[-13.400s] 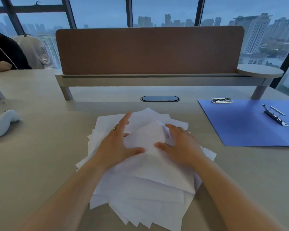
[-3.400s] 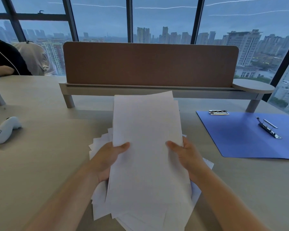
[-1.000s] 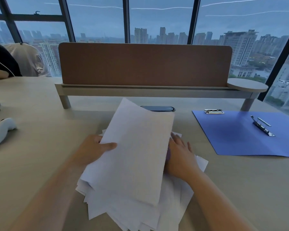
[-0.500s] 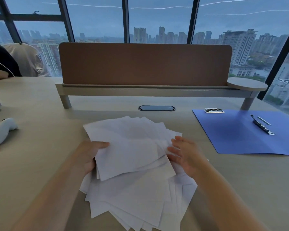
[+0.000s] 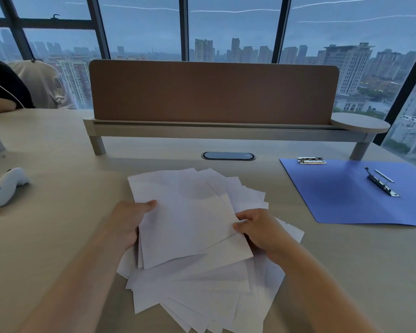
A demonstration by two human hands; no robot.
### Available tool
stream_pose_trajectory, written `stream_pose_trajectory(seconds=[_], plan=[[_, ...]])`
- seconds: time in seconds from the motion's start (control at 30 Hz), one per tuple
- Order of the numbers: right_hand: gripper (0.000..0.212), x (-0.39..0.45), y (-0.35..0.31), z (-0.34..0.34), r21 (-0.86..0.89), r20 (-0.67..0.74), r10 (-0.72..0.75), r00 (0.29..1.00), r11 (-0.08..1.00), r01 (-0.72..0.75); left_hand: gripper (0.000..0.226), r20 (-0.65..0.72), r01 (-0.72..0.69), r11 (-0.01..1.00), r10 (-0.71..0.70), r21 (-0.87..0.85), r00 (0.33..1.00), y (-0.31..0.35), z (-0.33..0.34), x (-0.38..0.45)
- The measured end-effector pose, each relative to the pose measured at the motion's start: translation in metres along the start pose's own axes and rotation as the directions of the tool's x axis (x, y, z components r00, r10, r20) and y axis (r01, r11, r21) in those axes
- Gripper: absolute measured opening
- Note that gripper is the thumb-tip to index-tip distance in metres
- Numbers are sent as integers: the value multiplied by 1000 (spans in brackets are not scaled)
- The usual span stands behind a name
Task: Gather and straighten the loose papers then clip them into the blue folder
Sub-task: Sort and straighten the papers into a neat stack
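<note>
Left hand (image 5: pixel 127 218): grips the left edge of a sheaf of papers (image 5: pixel 190 227), thumb curled on top.
Right hand (image 5: pixel 258 228): pinches the right edge of the same sheaf, fingers curled.
Papers: white, fanned untidily on the desk (image 5: pixel 58 236), near centre; the top sheets are lifted.
Folder (image 5: pixel 356 200): blue, lying open and flat, right of the papers and apart from them.
Clip (image 5: pixel 381 185): metal, on the folder.
Second clip (image 5: pixel 311 160): at the folder's far edge.
Controller (image 5: pixel 7 186): white, far left.
</note>
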State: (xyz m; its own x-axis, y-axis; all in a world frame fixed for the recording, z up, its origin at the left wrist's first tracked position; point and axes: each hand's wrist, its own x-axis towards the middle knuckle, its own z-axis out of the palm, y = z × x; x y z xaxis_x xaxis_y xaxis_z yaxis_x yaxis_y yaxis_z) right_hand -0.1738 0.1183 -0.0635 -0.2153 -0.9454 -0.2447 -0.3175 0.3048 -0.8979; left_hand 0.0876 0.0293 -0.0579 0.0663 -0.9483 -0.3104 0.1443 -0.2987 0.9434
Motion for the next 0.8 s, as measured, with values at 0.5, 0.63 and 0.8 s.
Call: stream_pose_trajectory(seconds=[0.5, 0.63, 0.8], plan=[[18, -7, -4, 2, 374, 173, 85, 981, 916, -146, 30, 445, -40, 954, -102, 299, 890, -4, -8, -6], [21, -8, -4, 7, 232, 116, 21, 993, 971, -47, 21, 398, -212, 905, 53, 369, 916, -7, 3, -11], [21, -6, -9, -3, 361, 55, -38, 998, 932, 16, 24, 230, -329, 886, 263, 328, 937, -8, 4, -7]])
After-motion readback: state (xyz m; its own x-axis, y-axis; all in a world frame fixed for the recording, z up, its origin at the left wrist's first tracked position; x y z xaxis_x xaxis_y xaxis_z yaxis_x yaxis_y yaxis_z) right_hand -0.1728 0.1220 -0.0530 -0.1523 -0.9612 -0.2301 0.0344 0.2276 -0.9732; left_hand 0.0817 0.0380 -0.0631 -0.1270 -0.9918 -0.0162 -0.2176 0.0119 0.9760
